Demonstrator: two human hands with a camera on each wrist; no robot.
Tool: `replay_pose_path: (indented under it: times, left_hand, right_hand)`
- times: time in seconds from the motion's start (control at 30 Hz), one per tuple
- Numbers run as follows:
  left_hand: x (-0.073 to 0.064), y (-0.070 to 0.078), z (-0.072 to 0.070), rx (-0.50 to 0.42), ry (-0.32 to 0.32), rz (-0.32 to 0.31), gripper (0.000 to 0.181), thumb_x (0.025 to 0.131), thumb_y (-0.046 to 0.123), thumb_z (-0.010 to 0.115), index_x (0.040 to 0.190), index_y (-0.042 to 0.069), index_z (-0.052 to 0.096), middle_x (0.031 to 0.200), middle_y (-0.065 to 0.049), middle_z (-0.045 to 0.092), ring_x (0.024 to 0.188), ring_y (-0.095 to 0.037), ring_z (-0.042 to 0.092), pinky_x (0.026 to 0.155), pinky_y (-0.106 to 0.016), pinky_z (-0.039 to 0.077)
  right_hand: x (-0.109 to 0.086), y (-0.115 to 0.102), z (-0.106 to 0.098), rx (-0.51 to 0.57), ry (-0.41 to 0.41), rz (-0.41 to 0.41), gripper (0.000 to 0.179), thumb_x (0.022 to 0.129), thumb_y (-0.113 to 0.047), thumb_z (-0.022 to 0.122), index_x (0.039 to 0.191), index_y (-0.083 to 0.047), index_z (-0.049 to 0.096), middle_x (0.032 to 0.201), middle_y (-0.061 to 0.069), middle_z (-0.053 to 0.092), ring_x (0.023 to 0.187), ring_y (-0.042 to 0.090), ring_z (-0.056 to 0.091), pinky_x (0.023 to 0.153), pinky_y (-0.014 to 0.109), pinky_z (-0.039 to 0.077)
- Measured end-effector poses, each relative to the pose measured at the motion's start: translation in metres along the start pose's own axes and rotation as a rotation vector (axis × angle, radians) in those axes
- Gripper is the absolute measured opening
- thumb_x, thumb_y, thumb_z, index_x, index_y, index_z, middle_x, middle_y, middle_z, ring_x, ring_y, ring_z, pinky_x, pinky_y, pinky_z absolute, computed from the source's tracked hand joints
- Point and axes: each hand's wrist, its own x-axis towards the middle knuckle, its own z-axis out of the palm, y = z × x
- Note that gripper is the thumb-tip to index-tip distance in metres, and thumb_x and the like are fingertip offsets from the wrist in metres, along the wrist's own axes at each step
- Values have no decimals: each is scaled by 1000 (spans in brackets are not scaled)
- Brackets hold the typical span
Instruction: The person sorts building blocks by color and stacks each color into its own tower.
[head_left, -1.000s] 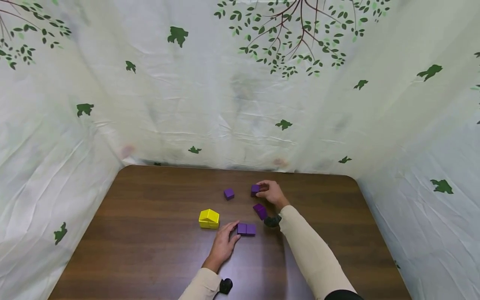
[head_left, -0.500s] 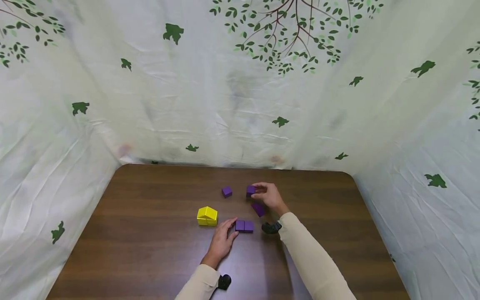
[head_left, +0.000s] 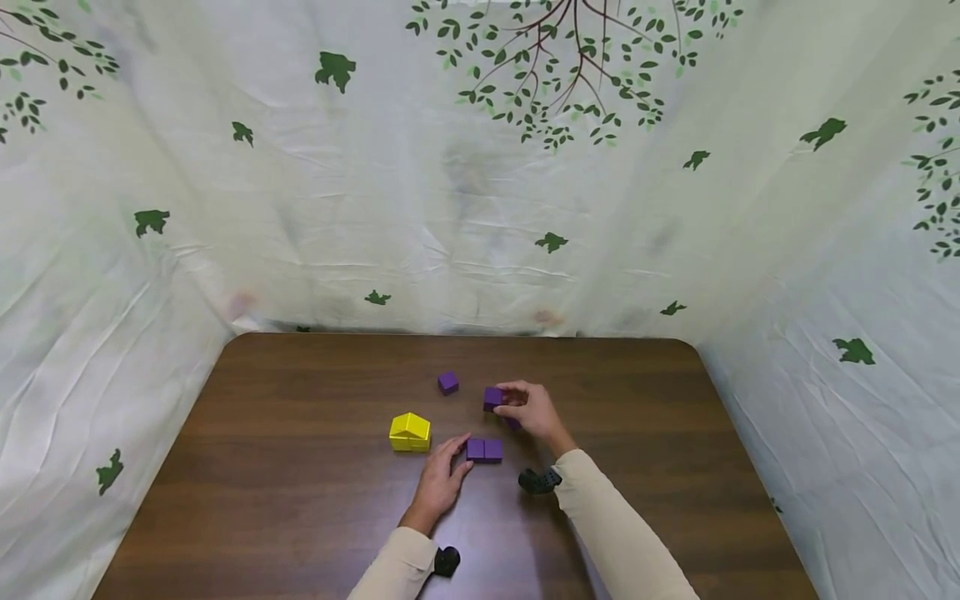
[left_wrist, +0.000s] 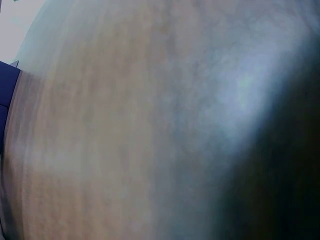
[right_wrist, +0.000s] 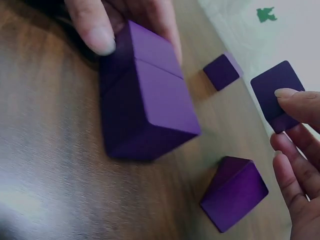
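Observation:
In the head view my left hand rests on the table at the left end of two purple cubes set side by side. The right wrist view shows its thumb on one face of these joined cubes and its fingers on the opposite face. Just beyond them, my right hand pinches another purple cube between thumb and fingertips, raised over the table. Partly hidden under that hand lies a purple triangular block, seen whole as a wedge in the right wrist view.
One more loose purple cube sits farther back. Left of the joined cubes stands a small house-shaped stack of yellow blocks. A pale cloth with leaf prints hangs around the brown table.
The right hand has carried its purple cube nearer to the two joined cubes, covering more of the triangular block. The left hand stays at the pair. The head view has shifted slightly.

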Motion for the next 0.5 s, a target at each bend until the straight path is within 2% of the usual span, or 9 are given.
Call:
replay_pose_path:
  times: [0.17, 0.33, 0.5]
  left_hand:
    - [0, 3, -2, -16, -14, -28, 43, 86, 0, 68, 128, 1, 58, 124, -20, 60, 111, -35, 57, 97, -50, 41]
    - [-1, 2, -2, -5, -2, -6, 43, 85, -1, 69, 127, 0, 59, 122, -19, 61, 110, -35, 57, 96, -50, 42]
    - [0, 1, -1, -6, 4, 19, 42, 85, -1, 68, 126, -1, 60, 121, -21, 61, 110, -37, 57, 96, -51, 42]
  right_hand:
    - [-11, -1, 5, 25, -10, -15, 36, 77, 1, 78, 111, 3, 68, 98, 20, 68, 85, 29, 66, 68, 29, 54]
    - [-20, 0, 9, 30, -9, -28, 36, 77, 0, 78, 111, 3, 68, 100, 18, 69, 87, 27, 66, 76, 32, 55]
    - [-31, 2, 14, 17, 8, -38, 35, 76, -1, 79, 109, 2, 68, 100, 17, 70, 86, 26, 67, 76, 31, 55]
